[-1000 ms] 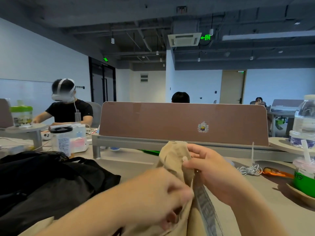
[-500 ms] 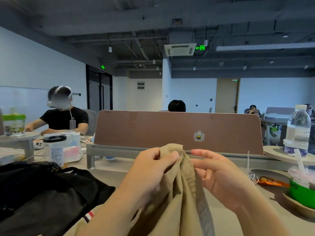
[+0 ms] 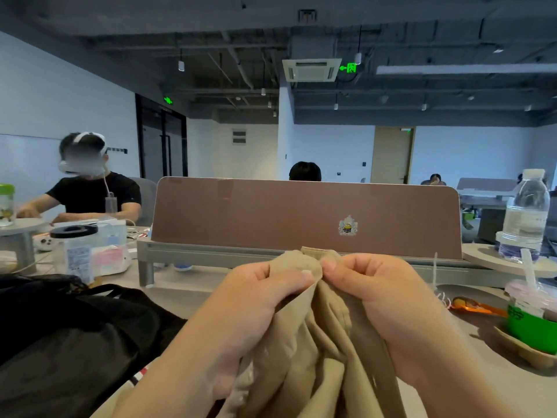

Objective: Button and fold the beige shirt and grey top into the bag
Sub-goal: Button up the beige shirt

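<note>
Pinching the crumpled beige fabric shirt (image 3: 325,342) at six o'clock, left hand (image 3: 250,312) and right hand (image 3: 382,306) fingers grip its top edges; keeping both edges aligned and taut should ease buttoning.

The pale table (image 3: 193,300) carries a black bag (image 3: 75,333) left of the fingers (image 3: 289,280), with a black-lidded jar (image 3: 75,254) beyond it. A brown divider (image 3: 301,218) stands just behind the fingers. To their right lie an orange object (image 3: 473,306) and what may be a paper tray (image 3: 524,352).
</note>
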A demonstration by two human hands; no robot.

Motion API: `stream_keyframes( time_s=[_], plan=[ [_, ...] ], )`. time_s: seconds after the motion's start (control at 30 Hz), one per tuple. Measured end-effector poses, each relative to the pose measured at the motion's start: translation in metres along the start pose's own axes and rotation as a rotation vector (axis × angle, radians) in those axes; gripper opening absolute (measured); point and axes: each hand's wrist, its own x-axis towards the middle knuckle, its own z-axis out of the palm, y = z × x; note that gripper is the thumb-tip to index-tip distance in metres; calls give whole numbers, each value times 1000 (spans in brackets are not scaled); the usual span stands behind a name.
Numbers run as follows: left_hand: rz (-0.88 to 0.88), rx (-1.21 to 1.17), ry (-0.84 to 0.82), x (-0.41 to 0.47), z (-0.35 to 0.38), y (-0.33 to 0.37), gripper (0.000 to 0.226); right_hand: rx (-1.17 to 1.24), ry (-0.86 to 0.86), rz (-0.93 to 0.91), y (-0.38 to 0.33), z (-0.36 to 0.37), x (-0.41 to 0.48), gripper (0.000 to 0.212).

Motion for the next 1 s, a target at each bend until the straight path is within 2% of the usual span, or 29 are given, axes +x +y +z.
stream_keyframes(
  time_s=[0.17,0.33,0.47,0.53,0.63,0.7,0.83,0.9,1.0],
  plan=[
    [-8,4,38,-1,-2,0,22,187,-156,119,-4,-1,-3,34],
    [-37,30,50,-4,-9,3,14,235,-146,140,-7,-4,-4,34],
    [-48,-15,6,-1,-10,2,40,281,-145,149,-12,-2,-5,28],
    [-51,-61,-22,-1,-10,0,41,299,-129,134,-14,-1,-6,23],
    [-29,-56,-103,1,-10,-2,18,157,-128,77,-12,0,-7,30],
    [-17,-9,-99,1,-9,-4,15,45,-96,58,-11,1,-10,34],
    [43,161,11,2,-3,-6,13,-132,-8,24,-10,3,-12,21],
    [62,318,49,3,-3,-6,36,-177,6,20,-9,4,-11,19],
    [39,411,-18,2,-6,-6,70,-165,28,31,-8,1,-10,16]
  ],
)
